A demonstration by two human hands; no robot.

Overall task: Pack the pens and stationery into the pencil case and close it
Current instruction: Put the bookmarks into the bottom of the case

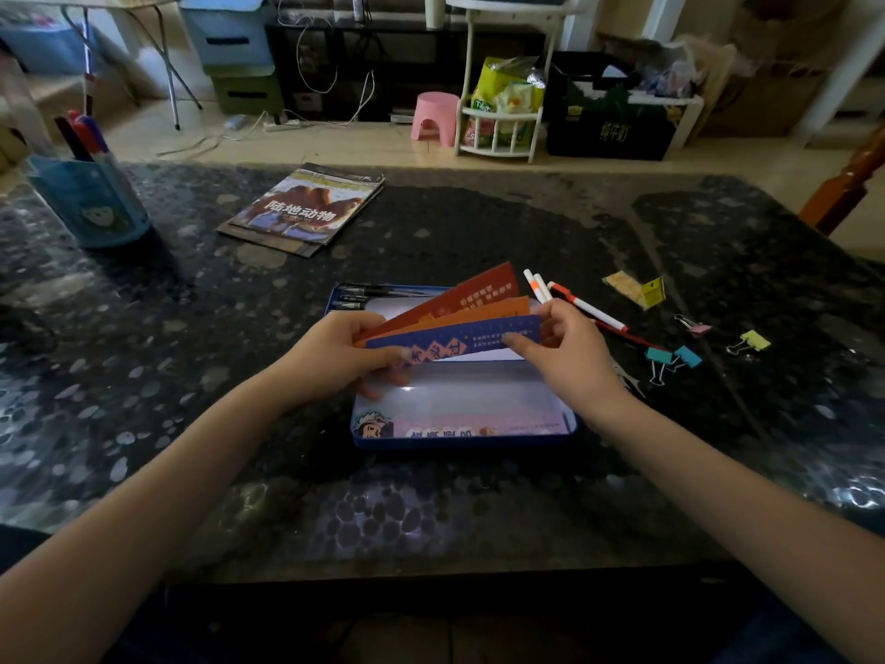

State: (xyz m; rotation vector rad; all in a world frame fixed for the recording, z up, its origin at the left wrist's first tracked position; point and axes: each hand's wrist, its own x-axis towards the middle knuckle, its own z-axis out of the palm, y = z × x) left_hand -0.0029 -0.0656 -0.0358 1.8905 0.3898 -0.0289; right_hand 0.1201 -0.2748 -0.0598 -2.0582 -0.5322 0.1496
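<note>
Where the dark table (143,357) starts at far left: blue pen holder (93,203) w/ markers, then magazine (306,208). Centre: blue tin pencil case (459,424), lid open, black pens (378,292) in back tray. Above it, left hand (335,357) pinches near end of three fanned card strips (450,318); right hand (570,347) pinches their far end. Right: white/orange pens (541,287), binder clips (675,359), loose on table

The magazine (306,208) cover reads "陆地动物"; the black box (610,127) bears "纯牛奶"
</note>
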